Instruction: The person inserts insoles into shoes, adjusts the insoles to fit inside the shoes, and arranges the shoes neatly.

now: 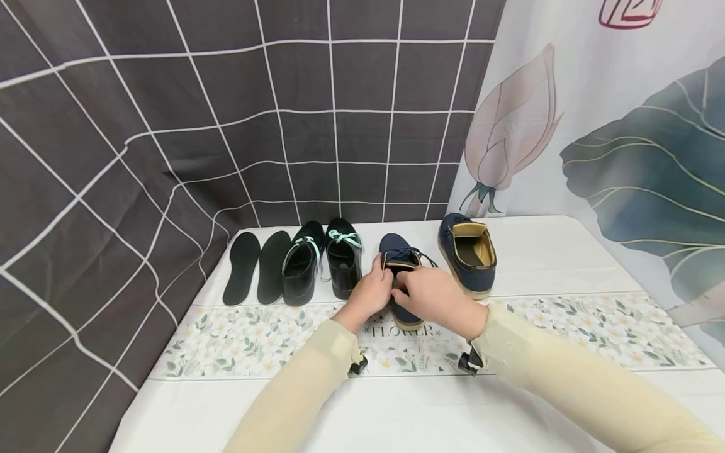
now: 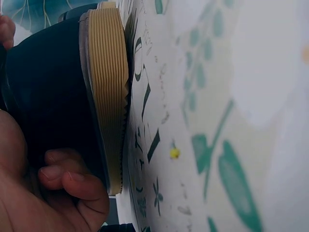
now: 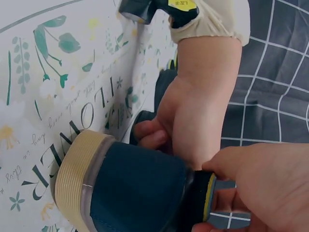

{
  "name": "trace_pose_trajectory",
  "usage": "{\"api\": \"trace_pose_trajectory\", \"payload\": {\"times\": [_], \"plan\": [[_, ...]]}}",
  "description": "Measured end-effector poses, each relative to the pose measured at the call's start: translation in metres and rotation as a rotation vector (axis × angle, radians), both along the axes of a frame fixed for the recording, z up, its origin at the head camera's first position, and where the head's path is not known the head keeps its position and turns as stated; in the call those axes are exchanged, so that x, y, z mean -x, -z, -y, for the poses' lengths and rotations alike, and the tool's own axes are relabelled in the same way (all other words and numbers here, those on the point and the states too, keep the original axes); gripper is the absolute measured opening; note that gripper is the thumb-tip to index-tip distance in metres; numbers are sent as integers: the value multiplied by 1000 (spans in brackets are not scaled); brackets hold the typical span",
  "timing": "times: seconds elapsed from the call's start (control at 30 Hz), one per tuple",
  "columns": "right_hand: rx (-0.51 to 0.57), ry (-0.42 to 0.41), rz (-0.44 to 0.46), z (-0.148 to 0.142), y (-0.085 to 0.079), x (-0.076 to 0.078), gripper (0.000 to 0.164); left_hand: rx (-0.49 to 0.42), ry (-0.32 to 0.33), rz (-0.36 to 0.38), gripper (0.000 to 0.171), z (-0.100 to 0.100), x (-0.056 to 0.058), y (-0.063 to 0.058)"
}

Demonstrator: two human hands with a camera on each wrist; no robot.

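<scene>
Toe pointing away, a navy lace-up shoe [image 1: 406, 318] with a tan ridged sole stands at the middle of the table. My left hand [image 1: 370, 290] holds its left side near the laces; in the left wrist view the left fingertips [image 2: 65, 171] curl against the navy upper. At the shoe's opening, my right hand [image 1: 436, 296] bends its thumb and fingers around a dark piece with a yellow edge [image 3: 208, 195]. I cannot tell whether this piece is an insole or the heel collar. The inside of the shoe is mostly hidden.
A matching navy shoe [image 1: 466, 255] with tan lining stands behind to the right. Left of my hands are two black shoes [image 1: 299, 277] with mint laces, then two black insoles [image 1: 241, 267] side by side. A dark checked curtain [image 1: 362, 138] rises behind the white table [image 1: 408, 412].
</scene>
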State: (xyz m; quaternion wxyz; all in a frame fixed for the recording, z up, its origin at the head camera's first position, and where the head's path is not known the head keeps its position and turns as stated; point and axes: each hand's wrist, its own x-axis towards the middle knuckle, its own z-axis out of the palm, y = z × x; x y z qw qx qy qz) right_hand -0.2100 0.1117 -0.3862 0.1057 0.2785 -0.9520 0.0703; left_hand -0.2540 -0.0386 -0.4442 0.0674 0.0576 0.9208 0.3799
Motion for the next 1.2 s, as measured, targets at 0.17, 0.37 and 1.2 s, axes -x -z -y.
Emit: {"api": "trace_pose_trajectory", "payload": {"times": [0.17,0.37,1.2], "plan": [[-3,-38,-80,3,2,4,32,4,-14,-5,63,-1,1,0],[-35,-20,-62,6,6,13,28,0,-16,-19,63,-2,1,0],[-73,70,340,-7,19,25,57,-45,-34,-6,61,-1,0,2]]}}
